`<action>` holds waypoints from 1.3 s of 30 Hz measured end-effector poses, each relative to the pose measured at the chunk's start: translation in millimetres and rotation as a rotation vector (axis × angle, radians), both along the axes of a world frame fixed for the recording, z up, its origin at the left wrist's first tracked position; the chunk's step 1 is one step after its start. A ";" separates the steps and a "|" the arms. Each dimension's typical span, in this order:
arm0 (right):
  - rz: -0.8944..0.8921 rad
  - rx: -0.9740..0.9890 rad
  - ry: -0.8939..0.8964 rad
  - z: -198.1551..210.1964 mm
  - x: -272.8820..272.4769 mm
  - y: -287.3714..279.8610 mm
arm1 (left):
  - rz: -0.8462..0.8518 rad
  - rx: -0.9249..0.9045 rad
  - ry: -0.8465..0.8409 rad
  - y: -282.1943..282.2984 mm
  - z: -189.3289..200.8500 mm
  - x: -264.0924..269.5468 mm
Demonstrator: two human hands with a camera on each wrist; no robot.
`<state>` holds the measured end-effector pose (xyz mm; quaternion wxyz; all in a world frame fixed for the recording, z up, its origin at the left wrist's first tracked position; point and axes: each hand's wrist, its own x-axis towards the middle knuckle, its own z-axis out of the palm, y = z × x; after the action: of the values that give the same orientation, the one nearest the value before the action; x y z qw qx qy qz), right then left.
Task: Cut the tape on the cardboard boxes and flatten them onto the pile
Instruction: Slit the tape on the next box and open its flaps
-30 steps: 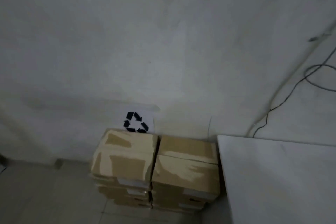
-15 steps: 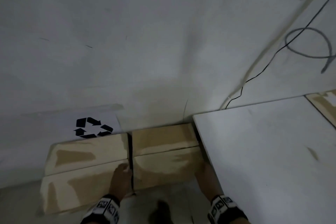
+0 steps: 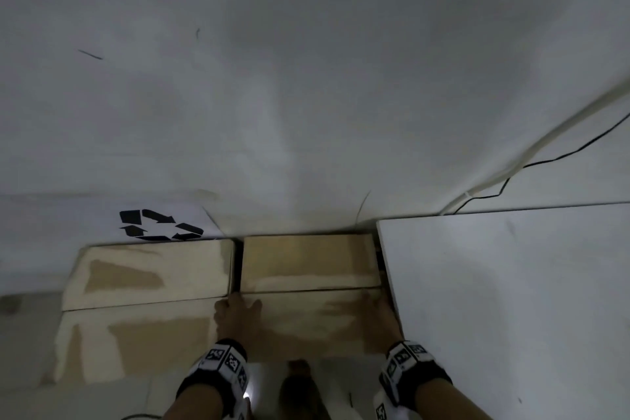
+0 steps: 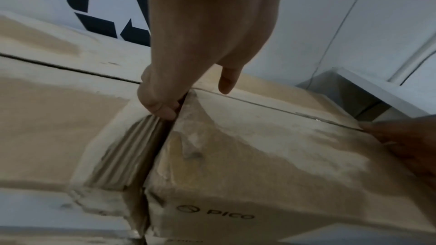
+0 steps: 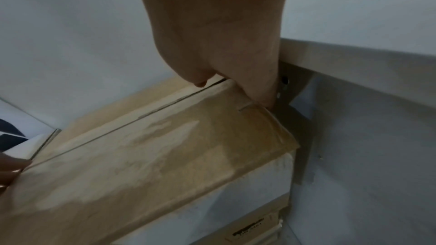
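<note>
Against a pale wall (image 3: pixel 306 78), beside a white table (image 3: pixel 511 283), both hands are gripping the near right cardboard box (image 3: pixel 306 317): left hand (image 3: pixel 238 317) fingers curling down its left side, right hand (image 3: pixel 378 320) fingers curling over its right edge.

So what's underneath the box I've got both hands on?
More stacked cardboard boxes sit under the top right box that the left hand and right hand grip. Their sides show; how many, and the floor beneath, is hidden.
</note>
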<state>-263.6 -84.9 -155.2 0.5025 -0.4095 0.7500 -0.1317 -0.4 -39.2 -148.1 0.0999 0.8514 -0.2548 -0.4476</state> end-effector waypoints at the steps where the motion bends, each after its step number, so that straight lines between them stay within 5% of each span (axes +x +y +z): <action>1: -0.051 0.021 -0.061 0.6 -0.3 2.8 | 0.017 0.004 -0.001 0.3 0.4 -1.0; 5: -0.033 0.057 -0.165 -35.7 -28.9 27.3 | 0.054 -0.045 0.031 11.3 -2.9 -4.6; 10: 0.063 0.072 -0.072 21.3 -19.3 58.8 | 0.043 -0.132 0.057 37.8 2.6 -7.7; 22: 0.107 0.164 0.125 52.5 -38.4 171.9 | -0.060 -0.279 0.075 137.4 46.0 -5.2; 26: 0.135 0.069 0.188 77.4 -43.8 216.8 | 0.029 -0.211 0.145 189.9 61.7 0.7; 31: 0.014 -0.085 0.227 112.6 -48.4 253.1 | -0.051 -0.248 0.223 233.3 94.8 14.8; 36: -0.064 -0.289 0.153 171.3 -45.5 263.2 | 0.047 -0.479 0.164 243.9 155.5 15.5; 39: -0.093 -0.400 0.143 193.9 -53.0 257.4 | -0.045 -0.677 0.144 235.0 186.2 13.4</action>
<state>-316.6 172.6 38.7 0.3500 -0.4742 0.7608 -0.2716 13.0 195.9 38.1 0.3846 0.7303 -0.3998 -0.3986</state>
